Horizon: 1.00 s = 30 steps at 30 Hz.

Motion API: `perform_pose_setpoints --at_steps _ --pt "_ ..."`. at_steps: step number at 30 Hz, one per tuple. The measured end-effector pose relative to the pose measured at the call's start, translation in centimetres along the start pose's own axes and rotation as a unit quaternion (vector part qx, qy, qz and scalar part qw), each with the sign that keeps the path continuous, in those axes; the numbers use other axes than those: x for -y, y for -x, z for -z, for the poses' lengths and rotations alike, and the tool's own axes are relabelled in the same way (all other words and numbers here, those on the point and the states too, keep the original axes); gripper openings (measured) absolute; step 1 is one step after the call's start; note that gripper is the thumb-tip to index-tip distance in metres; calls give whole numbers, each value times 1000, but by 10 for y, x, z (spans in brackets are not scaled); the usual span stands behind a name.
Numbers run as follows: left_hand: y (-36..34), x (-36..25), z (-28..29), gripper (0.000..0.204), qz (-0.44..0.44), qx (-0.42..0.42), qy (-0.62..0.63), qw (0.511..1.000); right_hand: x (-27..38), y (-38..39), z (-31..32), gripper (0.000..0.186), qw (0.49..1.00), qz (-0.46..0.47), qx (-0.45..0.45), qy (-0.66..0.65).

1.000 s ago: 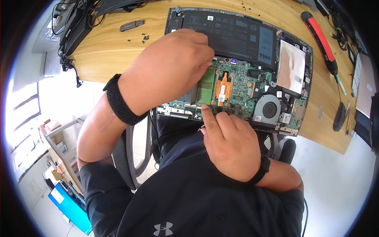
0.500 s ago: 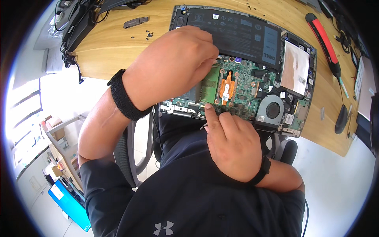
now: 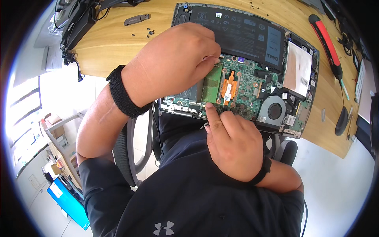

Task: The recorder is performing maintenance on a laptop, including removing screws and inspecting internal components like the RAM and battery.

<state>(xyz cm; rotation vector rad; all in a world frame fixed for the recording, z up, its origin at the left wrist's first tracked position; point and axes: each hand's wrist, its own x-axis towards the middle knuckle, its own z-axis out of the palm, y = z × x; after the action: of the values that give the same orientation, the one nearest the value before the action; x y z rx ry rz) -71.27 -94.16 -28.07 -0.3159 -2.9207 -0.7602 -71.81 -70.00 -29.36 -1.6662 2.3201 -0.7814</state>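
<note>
An opened laptop [image 3: 248, 29] shows a large black battery, a green circuit board, an orange heat pipe [image 3: 229, 87] and a fan [image 3: 274, 111]. My left hand [image 3: 169, 65] is closed over the board's left part, its fingertips pinched at the top of a green module [image 3: 211, 87]; what they grip is hidden. My right hand [image 3: 233, 146] has its index finger stretched out to the lower edge of that module, touching or very near it, with the other fingers bent apart from it.
A red-and-black tool [image 3: 325, 41] and a black brush-like tool [image 3: 342, 121] lie on the wooden desk [image 3: 98, 47], right of the laptop. Small screws [image 3: 151, 32], a USB stick [image 3: 134, 20] and black cabled equipment [image 3: 77, 29] are at back left. A blue monitor [image 3: 65, 201] stands lower left.
The laptop and both hands appear shifted a little right and up in the picture, along with the desk. My left fingertips stay at the module's top and my right index at its lower edge.
</note>
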Motion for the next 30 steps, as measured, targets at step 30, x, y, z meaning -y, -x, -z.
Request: perform_pose_setpoints --at_steps 30 --pt "13 -41 17 71 33 68 -53 996 -19 18 15 33 986 65 -24 -151"
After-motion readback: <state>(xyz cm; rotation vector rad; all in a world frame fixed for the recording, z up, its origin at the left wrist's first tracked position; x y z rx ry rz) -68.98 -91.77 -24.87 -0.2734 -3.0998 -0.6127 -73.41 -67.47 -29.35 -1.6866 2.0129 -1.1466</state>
